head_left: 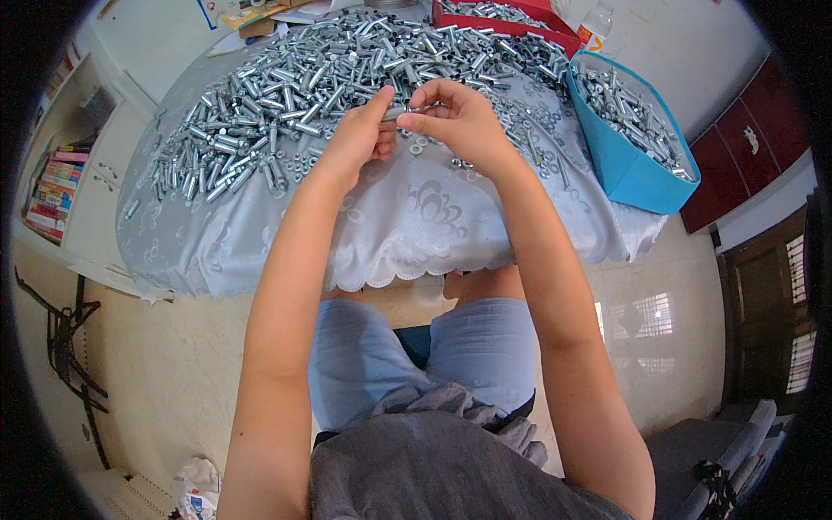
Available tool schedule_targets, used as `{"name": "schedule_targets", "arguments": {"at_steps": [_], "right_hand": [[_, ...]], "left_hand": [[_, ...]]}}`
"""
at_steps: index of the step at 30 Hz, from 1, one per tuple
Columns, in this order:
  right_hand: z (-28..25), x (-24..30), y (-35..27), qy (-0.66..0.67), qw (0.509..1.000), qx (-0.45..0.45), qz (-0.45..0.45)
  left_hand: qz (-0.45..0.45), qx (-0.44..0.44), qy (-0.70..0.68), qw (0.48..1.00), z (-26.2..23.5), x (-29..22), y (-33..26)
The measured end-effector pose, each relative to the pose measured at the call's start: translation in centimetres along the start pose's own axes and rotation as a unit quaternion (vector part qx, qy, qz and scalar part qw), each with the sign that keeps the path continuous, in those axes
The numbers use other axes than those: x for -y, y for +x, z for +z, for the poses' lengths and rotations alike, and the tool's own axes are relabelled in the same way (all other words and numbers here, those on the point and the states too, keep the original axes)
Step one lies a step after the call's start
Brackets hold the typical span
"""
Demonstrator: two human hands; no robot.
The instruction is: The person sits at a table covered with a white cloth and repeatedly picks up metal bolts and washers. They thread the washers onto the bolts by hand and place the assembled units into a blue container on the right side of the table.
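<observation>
Assembly of a fastener seems to be the step in hand: above the near edge of the pile, the left hand [354,139] pinches a slim silvery metal cylinder [393,113], while the right hand [464,121] curls thumb and forefinger about its far end, though whether they close on a small part there I cannot tell. The next move probably calls for a steady left hold and fine right fingertip work. Smooth, shiny bolts and sleeves [286,95] heap over satiny, flower-patterned, scallop-edged cloth [442,212], beside ring-shaped washers [416,148].
</observation>
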State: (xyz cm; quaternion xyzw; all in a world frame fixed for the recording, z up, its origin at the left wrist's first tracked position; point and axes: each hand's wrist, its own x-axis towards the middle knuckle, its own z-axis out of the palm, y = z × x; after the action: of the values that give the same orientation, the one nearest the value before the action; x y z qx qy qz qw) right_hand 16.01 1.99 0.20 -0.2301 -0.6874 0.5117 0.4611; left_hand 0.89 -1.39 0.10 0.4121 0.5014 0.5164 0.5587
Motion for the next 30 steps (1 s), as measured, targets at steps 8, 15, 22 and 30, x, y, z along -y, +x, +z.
{"name": "schedule_targets", "arguments": {"at_steps": [8,15,22,30], "right_hand": [[-0.2,0.3,0.0,-0.015,1.0,0.005,0.006],[0.0,0.7,0.1,-0.011,0.998,-0.054,-0.004],[-1.9,-0.9,-0.4,-0.49,0.868,-0.04,-0.065],[-1.9,-1.4,-0.4,-0.518,0.853,-0.002,-0.063]], "left_hand": [[-0.009,0.0,-0.01,1.0,-0.3,0.1,0.3],[0.037,-0.022,-0.016,0.999,0.0,-0.2,0.0],[0.048,-0.03,-0.027,0.998,-0.8,0.0,0.6],[0.052,-0.03,-0.023,0.998,-0.7,0.0,0.4]]}}
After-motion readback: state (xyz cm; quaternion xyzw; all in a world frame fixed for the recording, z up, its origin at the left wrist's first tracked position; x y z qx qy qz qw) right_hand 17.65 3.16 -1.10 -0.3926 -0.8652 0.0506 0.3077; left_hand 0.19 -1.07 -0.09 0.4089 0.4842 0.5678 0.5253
